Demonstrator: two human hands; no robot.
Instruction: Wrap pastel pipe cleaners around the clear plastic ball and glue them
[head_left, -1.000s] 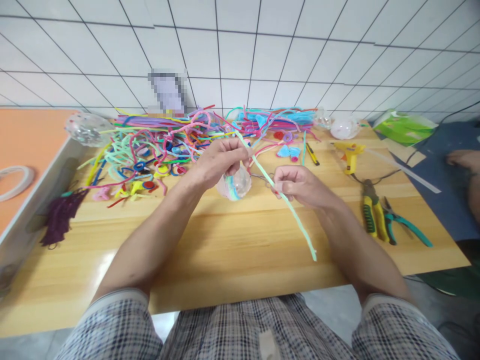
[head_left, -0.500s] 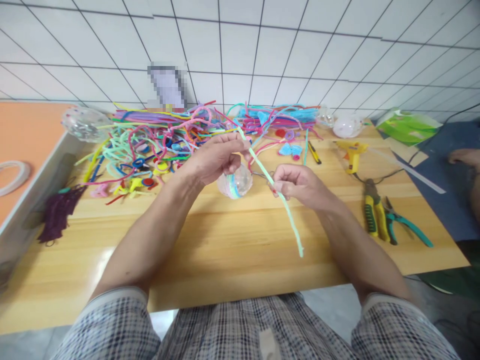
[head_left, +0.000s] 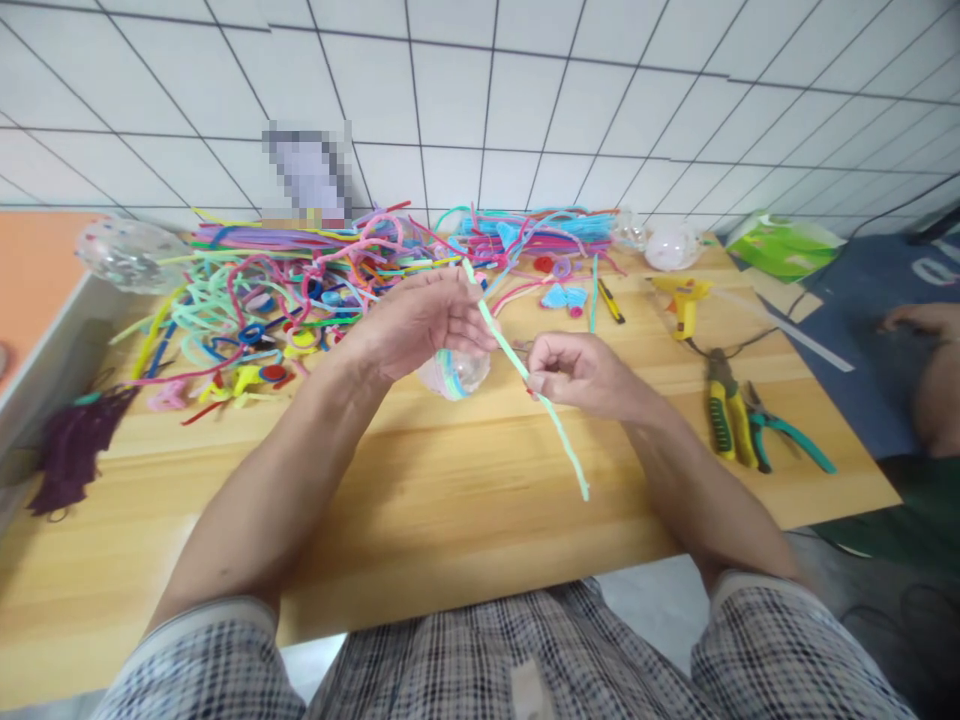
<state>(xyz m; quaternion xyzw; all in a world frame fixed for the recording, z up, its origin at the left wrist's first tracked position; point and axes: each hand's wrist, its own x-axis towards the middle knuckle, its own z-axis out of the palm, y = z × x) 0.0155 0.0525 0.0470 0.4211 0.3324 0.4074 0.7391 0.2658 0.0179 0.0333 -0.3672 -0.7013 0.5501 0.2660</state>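
Head view shows a mint-green pipe cleaner (head_left: pixel 508 346) slanting between two bare hands, in front of the clear ball (head_left: pixel 466 374) and seemingly lifted off the bench (head_left: pixel 450 510). The step in hand, as I judge it, is the handling of this one strand: one hand steadies it while the other attends to its upper end. The right hand (head_left: pixel 534 382) pinches it partway along between thumb and forefinger, its other fingers curled in (a small red bit shows by the fingertips, too little to name). The left hand (head_left: pixel 474 310) has its fingers loosely extended, the palm partly showing, with the strand passing right at the fingertips; I cannot tell whether it is gripped there.

The next move would seem to call for a light but settled hold at that upper end, with the right pinch kept steady so the strand neither slips nor swings.

As for its looks, the pipe cleaner is slender, pale and softly fuzzy, fairly straight between the hands, then bowing gently below the right hand towards a slightly uneven lower tip that hangs free. It seems likely to bend easily under finger pressure. Behind it, a tangled heap of coloured pipe cleaners (head_left: pixel 202 290) spreads across the bench.
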